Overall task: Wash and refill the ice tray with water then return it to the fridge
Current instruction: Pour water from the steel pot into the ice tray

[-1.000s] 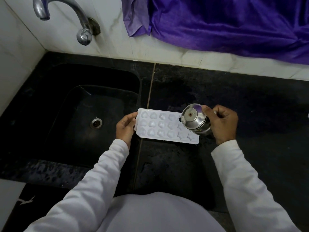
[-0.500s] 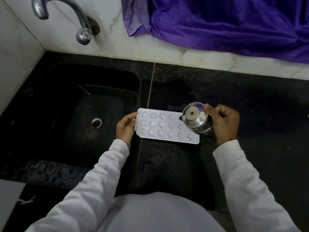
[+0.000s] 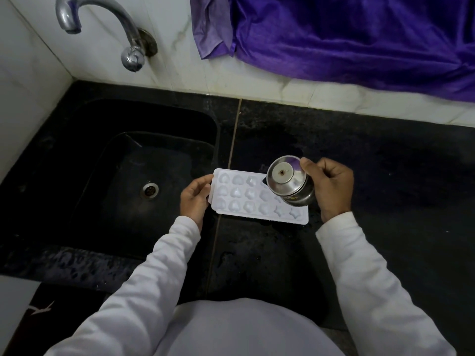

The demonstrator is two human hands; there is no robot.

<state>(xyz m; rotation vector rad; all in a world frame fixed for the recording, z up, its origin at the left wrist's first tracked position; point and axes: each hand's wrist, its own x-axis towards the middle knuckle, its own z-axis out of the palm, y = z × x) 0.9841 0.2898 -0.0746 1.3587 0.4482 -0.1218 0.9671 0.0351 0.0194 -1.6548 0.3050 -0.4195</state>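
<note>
Left hand [image 3: 195, 199]: fingers curled, pinching the short left edge of the ice tray [image 3: 244, 201]. Right hand [image 3: 331, 186]: wrapped round a steel cup [image 3: 288, 183], tipped on its side over the tray's right end. Tray: white plastic, heart- and star-shaped cells, flat on the black table [image 3: 385, 176], just right of the sink [image 3: 102, 176].

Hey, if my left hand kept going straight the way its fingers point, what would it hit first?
The ice tray: your left hand grips its left end, pointing right along it. Further on is the steel cup in your right hand, probably above the tray.
</note>
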